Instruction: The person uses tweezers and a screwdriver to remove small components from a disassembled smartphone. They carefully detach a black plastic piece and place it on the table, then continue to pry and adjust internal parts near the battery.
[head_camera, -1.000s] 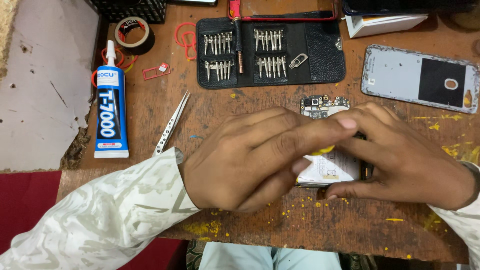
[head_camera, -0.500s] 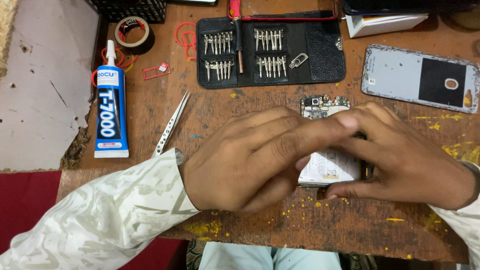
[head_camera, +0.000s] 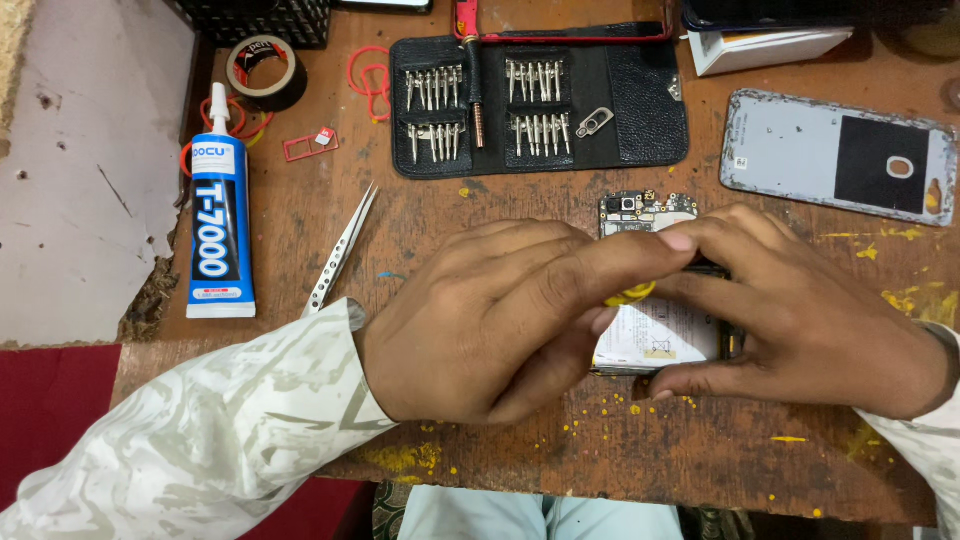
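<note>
Under my fingers lies the opened phone (head_camera: 655, 335), on the wooden bench: my left hand (head_camera: 490, 320) presses a yellow pick (head_camera: 628, 295) onto it, my right hand (head_camera: 810, 315) clasps its edges. Beyond sit tweezers (head_camera: 342, 250) and a screwdriver-bit case (head_camera: 540, 95).

We note bright, even overhead light and sharp focus around both hands. Soft shadows fall just beneath them; no glare, slight edge distortion.

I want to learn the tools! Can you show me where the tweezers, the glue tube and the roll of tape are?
tweezers (head_camera: 341, 250): head view, on the middle of the metal arms.
glue tube (head_camera: 218, 230): head view, on the blue middle of its body.
roll of tape (head_camera: 266, 72): head view, on the ring's right rim.
</note>
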